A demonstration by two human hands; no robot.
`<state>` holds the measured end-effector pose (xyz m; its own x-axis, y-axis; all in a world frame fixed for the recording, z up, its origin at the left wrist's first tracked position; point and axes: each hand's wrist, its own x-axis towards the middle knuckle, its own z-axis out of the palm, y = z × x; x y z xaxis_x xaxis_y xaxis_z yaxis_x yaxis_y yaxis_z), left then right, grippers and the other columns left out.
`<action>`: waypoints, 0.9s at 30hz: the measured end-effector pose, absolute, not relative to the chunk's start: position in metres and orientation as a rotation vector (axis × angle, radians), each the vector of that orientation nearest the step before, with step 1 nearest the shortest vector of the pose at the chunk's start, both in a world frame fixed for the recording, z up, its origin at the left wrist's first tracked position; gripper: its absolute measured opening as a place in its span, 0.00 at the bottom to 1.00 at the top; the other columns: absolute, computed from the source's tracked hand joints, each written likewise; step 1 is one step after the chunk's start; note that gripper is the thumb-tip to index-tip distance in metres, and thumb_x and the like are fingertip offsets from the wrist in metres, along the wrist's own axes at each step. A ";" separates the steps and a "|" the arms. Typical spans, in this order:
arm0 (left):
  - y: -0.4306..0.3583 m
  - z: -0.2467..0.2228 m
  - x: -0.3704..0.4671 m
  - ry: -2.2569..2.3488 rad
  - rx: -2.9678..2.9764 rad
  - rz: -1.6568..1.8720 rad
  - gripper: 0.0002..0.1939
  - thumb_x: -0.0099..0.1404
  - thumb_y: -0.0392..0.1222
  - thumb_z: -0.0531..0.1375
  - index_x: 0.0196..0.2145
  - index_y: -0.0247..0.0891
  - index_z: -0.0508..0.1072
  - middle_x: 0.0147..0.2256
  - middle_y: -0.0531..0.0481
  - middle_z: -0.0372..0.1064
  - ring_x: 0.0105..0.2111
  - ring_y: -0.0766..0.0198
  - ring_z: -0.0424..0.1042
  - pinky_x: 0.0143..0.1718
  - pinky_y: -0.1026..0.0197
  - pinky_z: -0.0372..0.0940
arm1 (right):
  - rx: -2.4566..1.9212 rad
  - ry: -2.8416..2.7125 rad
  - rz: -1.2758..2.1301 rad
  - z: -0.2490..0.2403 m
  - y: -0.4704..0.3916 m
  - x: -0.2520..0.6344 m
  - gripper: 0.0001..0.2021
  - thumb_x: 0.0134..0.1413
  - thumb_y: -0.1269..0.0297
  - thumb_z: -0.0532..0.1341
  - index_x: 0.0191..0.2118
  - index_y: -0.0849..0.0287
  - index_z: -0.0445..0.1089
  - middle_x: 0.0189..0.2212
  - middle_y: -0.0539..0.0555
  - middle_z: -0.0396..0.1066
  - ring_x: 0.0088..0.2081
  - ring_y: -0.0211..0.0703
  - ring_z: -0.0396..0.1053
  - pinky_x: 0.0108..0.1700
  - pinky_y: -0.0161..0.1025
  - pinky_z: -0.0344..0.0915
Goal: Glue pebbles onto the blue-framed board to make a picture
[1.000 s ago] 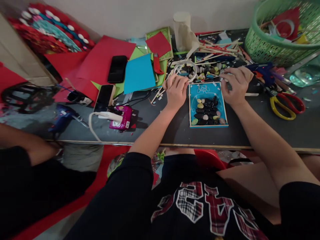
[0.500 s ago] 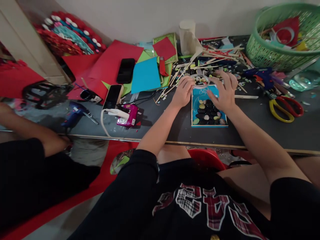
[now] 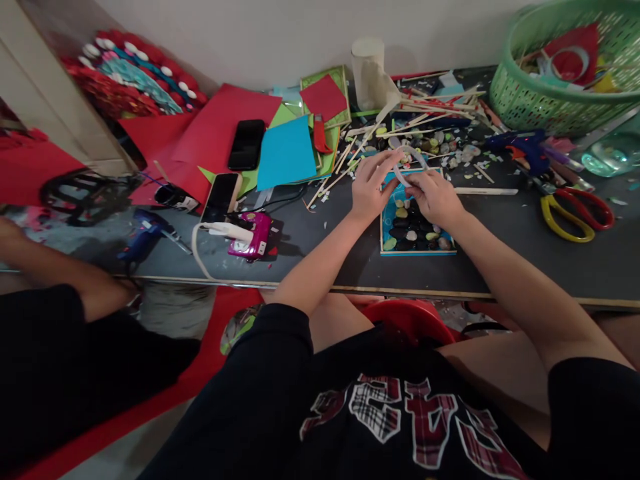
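Observation:
A pale translucent ring (image 3: 421,157), like a roll of tape, is held tilted above the top of a small blue board. My left hand (image 3: 373,185) has its fingers curled round the ring's left side. On the lower right of the ring, my right hand (image 3: 434,197) pinches it between thumb and fingers. Under both hands lies the blue board (image 3: 387,223) with thin wooden edging. Black stones (image 3: 414,225) and a few pale ones are set on it; its upper part is partly hidden by my hands.
Wooden sticks, pebbles and scraps lie behind the board. At right are scissors (image 3: 567,213), a glue gun (image 3: 530,150) and a green basket (image 3: 565,110). To the left sit a purple power adapter (image 3: 257,237), phones, coloured paper (image 3: 285,152) and another person's arm (image 3: 65,267).
The ring has been lifted and tilted up from the board's top edge. My right hand, spread open before, has come down and closed on it. The view has shifted slightly.

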<state>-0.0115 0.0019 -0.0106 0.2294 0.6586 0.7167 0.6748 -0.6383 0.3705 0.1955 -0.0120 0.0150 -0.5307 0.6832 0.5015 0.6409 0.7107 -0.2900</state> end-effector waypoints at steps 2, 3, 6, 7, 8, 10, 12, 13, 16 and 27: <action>0.000 -0.013 -0.006 -1.327 -2.420 -1.450 0.26 0.79 0.58 0.42 0.64 0.47 0.67 0.59 0.38 0.70 0.63 0.49 0.68 0.59 0.43 0.71 | -1.033 -2.298 0.069 0.015 -0.015 0.193 0.25 0.75 0.51 0.44 0.58 0.59 0.71 0.43 0.64 0.78 0.46 0.56 0.74 0.50 0.52 0.72; 0.000 -0.014 -0.005 -1.315 -2.407 -1.453 0.26 0.80 0.57 0.42 0.64 0.47 0.67 0.59 0.39 0.71 0.62 0.50 0.68 0.58 0.43 0.71 | -1.047 -2.277 0.047 0.015 -0.016 0.192 0.25 0.74 0.52 0.45 0.59 0.60 0.71 0.43 0.64 0.78 0.46 0.56 0.75 0.50 0.51 0.72; 0.000 -0.012 -0.003 -1.241 -2.391 -1.402 0.25 0.80 0.56 0.44 0.61 0.46 0.71 0.55 0.39 0.74 0.59 0.51 0.71 0.60 0.43 0.70 | -1.126 -2.208 -0.006 0.017 -0.019 0.192 0.25 0.73 0.52 0.46 0.59 0.59 0.72 0.42 0.63 0.79 0.45 0.56 0.75 0.50 0.51 0.71; 0.000 -0.011 -0.003 -1.213 -2.397 -1.379 0.25 0.80 0.56 0.45 0.60 0.45 0.73 0.54 0.39 0.74 0.58 0.52 0.72 0.61 0.43 0.69 | -1.148 -2.191 -0.011 0.017 -0.019 0.192 0.25 0.73 0.51 0.46 0.58 0.59 0.73 0.41 0.63 0.79 0.45 0.56 0.75 0.50 0.52 0.71; 0.000 -0.009 -0.004 -1.192 -2.407 -1.360 0.24 0.80 0.56 0.45 0.58 0.45 0.74 0.53 0.40 0.75 0.57 0.52 0.73 0.61 0.43 0.69 | -1.166 -2.177 -0.007 0.017 -0.019 0.192 0.25 0.73 0.51 0.46 0.57 0.58 0.74 0.40 0.62 0.79 0.44 0.56 0.76 0.49 0.51 0.71; 0.000 -0.008 -0.004 -1.176 -2.441 -1.328 0.24 0.79 0.56 0.46 0.57 0.46 0.75 0.53 0.40 0.75 0.57 0.52 0.73 0.60 0.43 0.69 | -1.187 -2.150 0.003 0.017 -0.018 0.194 0.25 0.73 0.50 0.46 0.55 0.58 0.76 0.38 0.61 0.80 0.42 0.55 0.76 0.49 0.51 0.71; -0.002 -0.006 -0.004 -1.181 -2.503 -1.288 0.22 0.79 0.56 0.48 0.57 0.47 0.76 0.54 0.40 0.74 0.58 0.51 0.72 0.60 0.43 0.69 | -1.199 -2.124 0.006 0.017 -0.017 0.196 0.25 0.73 0.50 0.47 0.52 0.57 0.77 0.37 0.60 0.80 0.41 0.54 0.76 0.48 0.50 0.71; -0.002 -0.006 -0.004 -1.182 -2.540 -1.268 0.22 0.78 0.57 0.49 0.56 0.48 0.76 0.54 0.41 0.73 0.59 0.50 0.71 0.60 0.43 0.69 | -1.200 -2.113 0.002 0.017 -0.016 0.197 0.24 0.72 0.51 0.48 0.51 0.57 0.77 0.37 0.60 0.80 0.41 0.54 0.76 0.48 0.50 0.71; -0.005 -0.004 -0.005 -1.184 -2.608 -1.245 0.21 0.77 0.57 0.51 0.54 0.48 0.77 0.53 0.41 0.73 0.59 0.49 0.70 0.60 0.43 0.68 | -1.165 -2.086 -0.033 0.018 -0.014 0.199 0.22 0.71 0.53 0.49 0.48 0.57 0.79 0.36 0.59 0.80 0.40 0.53 0.76 0.48 0.51 0.70; -0.013 -0.002 0.000 -1.154 -2.486 -1.366 0.19 0.78 0.54 0.50 0.41 0.42 0.75 0.46 0.40 0.74 0.53 0.51 0.72 0.58 0.43 0.67 | -1.097 -1.979 -0.017 0.027 -0.020 0.184 0.10 0.54 0.60 0.59 0.27 0.54 0.76 0.23 0.52 0.73 0.31 0.49 0.72 0.46 0.51 0.67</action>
<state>0.0000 -0.0132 -0.0024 0.3191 0.5754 0.7531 0.6460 -0.7135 0.2714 0.1841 -0.0196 0.0268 -0.2534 0.6888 0.6792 0.7004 0.6149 -0.3623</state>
